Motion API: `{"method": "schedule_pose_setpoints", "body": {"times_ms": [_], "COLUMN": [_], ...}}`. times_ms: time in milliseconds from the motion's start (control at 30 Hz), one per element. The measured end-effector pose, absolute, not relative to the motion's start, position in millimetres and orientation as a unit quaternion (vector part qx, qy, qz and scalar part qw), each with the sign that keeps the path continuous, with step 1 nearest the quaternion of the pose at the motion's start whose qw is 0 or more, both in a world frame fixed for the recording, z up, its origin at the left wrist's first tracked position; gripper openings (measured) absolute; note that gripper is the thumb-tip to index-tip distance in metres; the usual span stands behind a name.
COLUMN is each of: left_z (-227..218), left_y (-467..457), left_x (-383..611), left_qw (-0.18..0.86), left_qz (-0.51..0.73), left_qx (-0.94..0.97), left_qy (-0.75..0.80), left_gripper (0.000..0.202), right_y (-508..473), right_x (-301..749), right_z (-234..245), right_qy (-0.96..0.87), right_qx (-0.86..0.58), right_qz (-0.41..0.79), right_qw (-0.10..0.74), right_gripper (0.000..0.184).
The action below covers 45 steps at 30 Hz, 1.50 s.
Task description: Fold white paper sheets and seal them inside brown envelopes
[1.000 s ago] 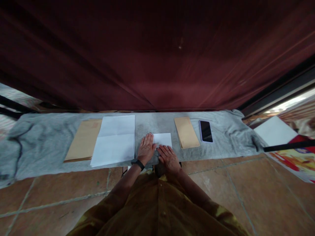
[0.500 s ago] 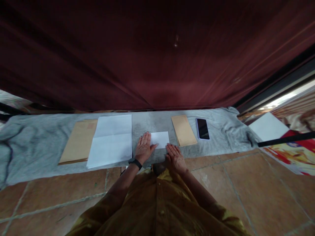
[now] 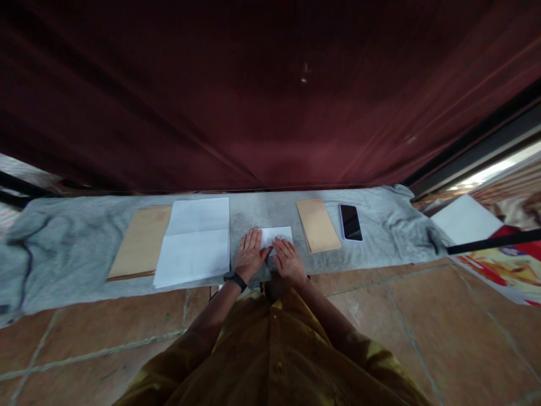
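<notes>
Dark red curtain (image 3: 270, 113) hangs behind a grey cloth (image 3: 76, 248) spread on the tiled floor (image 3: 380, 316). On the cloth, right in front of the person, lies a small folded white paper (image 3: 282, 233). The left hand (image 3: 249, 256) lies flat on its left end, and the right hand (image 3: 288, 260) lies flat on its near edge. Both hands are spread out and press down; neither one grips. The paper looks very light, thin and bendy. It should crease easily and may slide, so a free corner or the far edge seems the best place to pinch it. Half a second ago the right hand was off to the right, on the cloth. Now it is on the paper, and the left hand has hardly moved.
</notes>
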<state>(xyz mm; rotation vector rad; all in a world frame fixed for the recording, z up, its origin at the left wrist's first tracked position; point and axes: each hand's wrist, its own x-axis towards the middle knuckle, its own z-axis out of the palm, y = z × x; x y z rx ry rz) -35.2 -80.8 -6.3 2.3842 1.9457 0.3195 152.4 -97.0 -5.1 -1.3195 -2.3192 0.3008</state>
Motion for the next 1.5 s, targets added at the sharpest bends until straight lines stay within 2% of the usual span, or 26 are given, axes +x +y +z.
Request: {"method": "schedule_pose_setpoints", "body": {"times_ms": [167, 500, 633, 833, 1500], "left_z": [-3, -2, 0, 0, 5], "left_y": [-91, -117, -120, -134, -151], "left_x": [-37, -40, -38, -27, -36], "left_qw": [0.027, 0.015, 0.002, 0.035, 0.035], "left_qz": [0.096, 0.096, 0.117, 0.108, 0.096], "left_qx": [0.763, 0.726, 0.715, 0.796, 0.790], "left_qy": [0.639, 0.681, 0.689, 0.594, 0.605], "left_gripper": [0.057, 0.053, 0.055, 0.055, 0.063], "right_y": [-84, -87, -87, -87, -88], "right_x": [137, 135, 135, 135, 162], "right_z": [-10, -12, -14, -15, -19], "right_qy": [-0.839, -0.819, -0.819, -0.820, -0.807], "right_qx": [-0.493, -0.536, -0.536, -0.537, -0.549], "right_qz": [0.099, 0.076, 0.075, 0.077, 0.076], "right_qw": [0.205, 0.190, 0.189, 0.180, 0.205], "right_gripper": [0.043, 0.046, 0.048, 0.048, 0.049]}}
